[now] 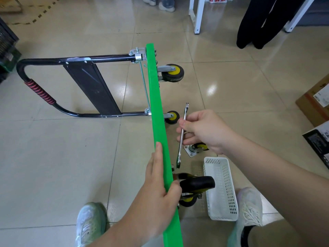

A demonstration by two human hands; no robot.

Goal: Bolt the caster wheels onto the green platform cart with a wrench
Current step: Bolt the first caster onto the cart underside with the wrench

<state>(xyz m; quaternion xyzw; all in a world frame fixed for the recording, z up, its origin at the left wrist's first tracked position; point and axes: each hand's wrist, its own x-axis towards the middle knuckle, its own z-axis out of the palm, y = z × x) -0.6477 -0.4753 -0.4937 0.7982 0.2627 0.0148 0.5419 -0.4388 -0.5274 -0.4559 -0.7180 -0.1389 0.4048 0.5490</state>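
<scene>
— Where's the cart (pixel 157 104)?
— Tipped on its long edge on the tiled floor (pixel 53 166). The green platform runs away from the person, and the black handle (pixel 53 81) lies out to the left.

— And the wheels?
— Three stick out of the platform's right face: a far wheel (pixel 172 73), a middle wheel (pixel 172 117) and a near wheel (pixel 195 183). A white basket (pixel 222 189) sits on the floor just right of the near wheel. A loose wheel (pixel 192 148) lies beyond the basket.

— What's on the cart?
— The left hand (pixel 158 189). Its grip is pinching the platform's top edge, with the fingers stretched along the left side and the thumb pressed on the right side by the near wheel.

— The wrench?
— The wrench (pixel 180 148) is in the right hand (pixel 204 131), in the air just right of the platform. That grip is pinching the shaft about its middle, thumb against fingertips. The lower end hangs close above the near wheel's mount. The upper end reaches up beside the middle wheel.
</scene>
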